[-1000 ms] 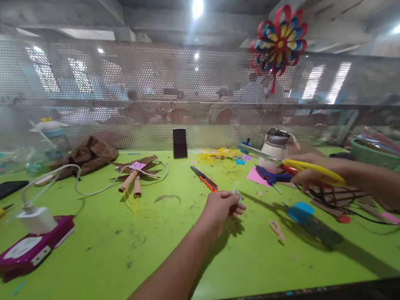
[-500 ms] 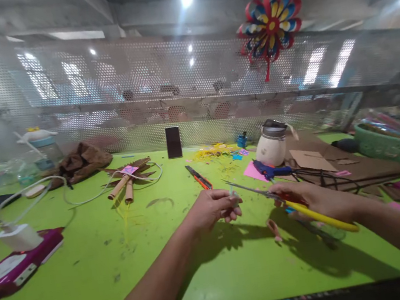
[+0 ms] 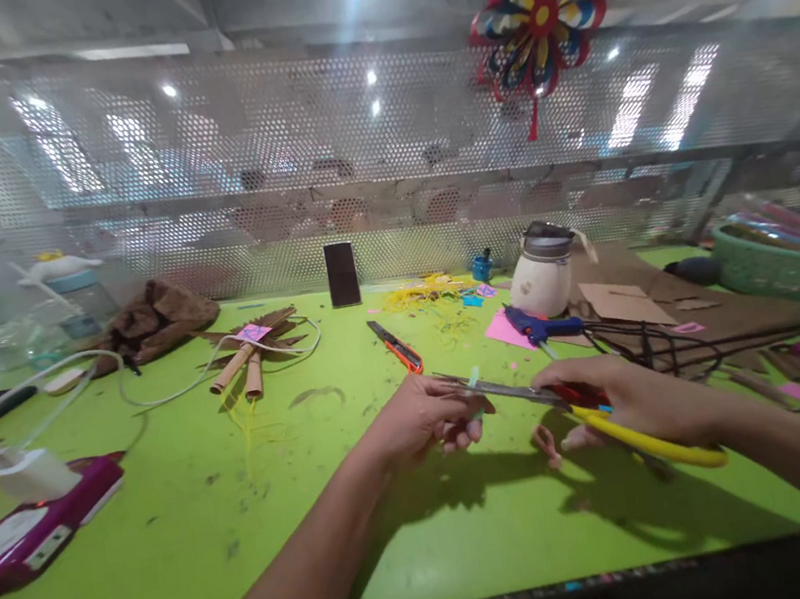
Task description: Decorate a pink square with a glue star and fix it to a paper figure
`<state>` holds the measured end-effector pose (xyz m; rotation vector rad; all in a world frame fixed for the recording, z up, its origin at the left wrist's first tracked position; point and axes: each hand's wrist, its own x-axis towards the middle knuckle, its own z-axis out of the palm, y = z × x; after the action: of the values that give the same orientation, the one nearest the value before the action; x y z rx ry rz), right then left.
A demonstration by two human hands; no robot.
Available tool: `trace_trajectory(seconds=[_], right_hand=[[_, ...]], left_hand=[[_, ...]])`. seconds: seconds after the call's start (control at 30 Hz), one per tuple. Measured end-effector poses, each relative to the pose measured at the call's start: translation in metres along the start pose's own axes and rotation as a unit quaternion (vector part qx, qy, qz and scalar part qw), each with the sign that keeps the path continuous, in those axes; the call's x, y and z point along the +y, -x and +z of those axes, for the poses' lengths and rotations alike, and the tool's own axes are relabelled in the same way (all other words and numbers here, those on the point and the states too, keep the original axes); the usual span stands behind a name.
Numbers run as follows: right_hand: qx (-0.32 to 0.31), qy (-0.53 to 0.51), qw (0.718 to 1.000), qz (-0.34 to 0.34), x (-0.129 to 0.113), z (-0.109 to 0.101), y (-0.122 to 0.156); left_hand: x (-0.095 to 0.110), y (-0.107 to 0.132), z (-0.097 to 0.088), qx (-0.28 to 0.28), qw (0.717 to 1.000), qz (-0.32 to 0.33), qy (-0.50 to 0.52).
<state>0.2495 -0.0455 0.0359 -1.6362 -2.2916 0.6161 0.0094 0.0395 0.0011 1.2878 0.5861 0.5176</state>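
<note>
My left hand (image 3: 429, 414) is closed in a pinch on a small pale green strip (image 3: 474, 379), too small to name more exactly. In my right hand (image 3: 635, 394) are scissors (image 3: 516, 388) with yellow handles, the fingers wrapped round them. The blades point left and lie across the green strip, right by my left fingertips. Just beyond my left hand an orange and black box cutter (image 3: 398, 348) lies on the green table (image 3: 245, 567). A small brownish-pink curled piece (image 3: 546, 444) rests beneath the scissors.
A blue glue gun (image 3: 537, 326) lies on pink paper before a cream jar (image 3: 542, 275). Brown paper rolls (image 3: 252, 374) and a white cable are at left, near a purple power strip (image 3: 91, 510). A green basket (image 3: 783, 274) stands at right; a phone (image 3: 343, 275) stands upright behind.
The scissors have moved left, and their blades now reach the green strip at my left fingers. My left hand stays nearly in place. The view has tipped slightly.
</note>
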Motion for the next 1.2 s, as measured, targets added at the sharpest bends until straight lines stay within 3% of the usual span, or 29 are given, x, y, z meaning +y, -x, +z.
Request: trace_trajectory(seconds=[0.57, 1.2], right_hand=[[-0.032, -0.102, 0.994, -0.004, 0.008, 0.007, 0.002], [-0.045, -0.127, 0.991, 0.003, 0.007, 0.008, 0.004]], left_hand=[[-0.001, 0.000, 0.002, -0.003, 1.000, 0.001, -0.001], [-0.003, 0.001, 0.003, -0.009, 1.000, -0.016, -0.009]])
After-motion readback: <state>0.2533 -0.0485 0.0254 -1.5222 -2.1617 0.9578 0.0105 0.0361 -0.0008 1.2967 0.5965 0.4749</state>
